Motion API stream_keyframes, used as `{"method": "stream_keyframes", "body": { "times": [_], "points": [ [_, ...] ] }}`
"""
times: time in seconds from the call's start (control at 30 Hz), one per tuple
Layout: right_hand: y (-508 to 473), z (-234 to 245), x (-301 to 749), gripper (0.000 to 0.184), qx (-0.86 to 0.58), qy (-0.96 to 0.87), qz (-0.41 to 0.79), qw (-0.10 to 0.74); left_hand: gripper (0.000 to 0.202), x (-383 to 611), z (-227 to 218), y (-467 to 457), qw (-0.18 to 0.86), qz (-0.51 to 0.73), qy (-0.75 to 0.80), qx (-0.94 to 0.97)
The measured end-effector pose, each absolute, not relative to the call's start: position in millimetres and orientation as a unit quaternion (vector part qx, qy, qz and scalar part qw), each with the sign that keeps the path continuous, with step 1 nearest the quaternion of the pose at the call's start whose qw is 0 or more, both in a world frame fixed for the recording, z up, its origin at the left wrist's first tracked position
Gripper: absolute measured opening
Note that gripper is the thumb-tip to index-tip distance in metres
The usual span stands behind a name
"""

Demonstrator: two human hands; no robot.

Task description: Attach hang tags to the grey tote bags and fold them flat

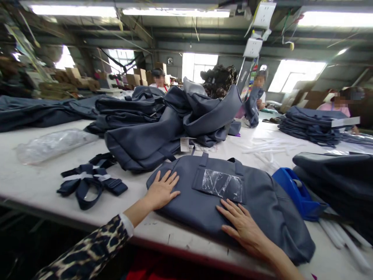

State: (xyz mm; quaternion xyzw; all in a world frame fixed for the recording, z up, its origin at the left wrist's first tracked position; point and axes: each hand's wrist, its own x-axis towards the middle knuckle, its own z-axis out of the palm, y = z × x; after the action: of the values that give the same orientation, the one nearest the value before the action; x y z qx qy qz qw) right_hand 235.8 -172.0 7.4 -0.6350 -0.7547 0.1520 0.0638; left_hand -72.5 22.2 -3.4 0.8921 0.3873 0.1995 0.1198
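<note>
A dark blue-grey bag (pixel 201 210) lies flat on the white table in front of me, with short handles at its far edge and a pocket (pixel 221 184) under clear plastic on its upper side. My left hand (pixel 162 189) rests on the bag's left end, fingers spread. Lower down, near the bag's front edge, my right hand (pixel 240 223) lies on it with fingers outstretched. Neither hand grips anything. To the left, dark straps (pixel 91 179) with buckles are bundled with white bands.
Behind the bag rises a heap of similar bags (pixel 175 116). A blue tape dispenser (pixel 295 192) stands at its right, beside more dark bags (pixel 338 179) and white tubes (pixel 346 237). A clear plastic bundle (pixel 55 144) lies left. Several people work across the table.
</note>
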Motion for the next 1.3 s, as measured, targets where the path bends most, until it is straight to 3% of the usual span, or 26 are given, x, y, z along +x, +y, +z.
{"method": "stream_keyframes", "body": {
  "times": [0.13,0.23,0.33,0.4,0.6,0.73,0.97,1.1,1.3],
  "points": [
    [-149,52,246,0.053,-0.605,-0.743,0.271,0.095,0.040,-22,5,10,0.200,0.331,0.285,0.877],
    [-113,77,268,0.046,-0.613,-0.693,0.343,0.165,0.053,12,-6,0,0.254,0.296,0.243,0.888],
    [-63,86,308,0.043,-0.721,-0.589,0.241,0.274,0.060,23,-22,-6,0.280,0.269,0.256,0.886],
    [-30,84,335,0.044,-0.775,-0.534,0.168,0.293,0.059,21,-27,-7,0.291,0.273,0.258,0.880],
    [45,66,360,0.034,-0.809,-0.491,0.176,0.270,0.056,16,-20,-9,0.380,0.307,0.259,0.833],
    [66,67,338,0.038,-0.762,-0.543,0.198,0.293,0.055,17,-20,-9,0.368,0.334,0.250,0.831],
    [18,60,300,0.023,-0.658,-0.690,0.180,0.241,0.058,15,-19,-10,0.379,0.309,0.256,0.834],
    [-18,51,313,0.029,-0.662,-0.702,0.170,0.201,0.056,14,-18,-11,0.395,0.342,0.250,0.815],
    [-5,47,321,0.016,-0.685,-0.704,0.128,0.136,0.053,15,-20,-11,0.398,0.369,0.252,0.801]
  ]
}}
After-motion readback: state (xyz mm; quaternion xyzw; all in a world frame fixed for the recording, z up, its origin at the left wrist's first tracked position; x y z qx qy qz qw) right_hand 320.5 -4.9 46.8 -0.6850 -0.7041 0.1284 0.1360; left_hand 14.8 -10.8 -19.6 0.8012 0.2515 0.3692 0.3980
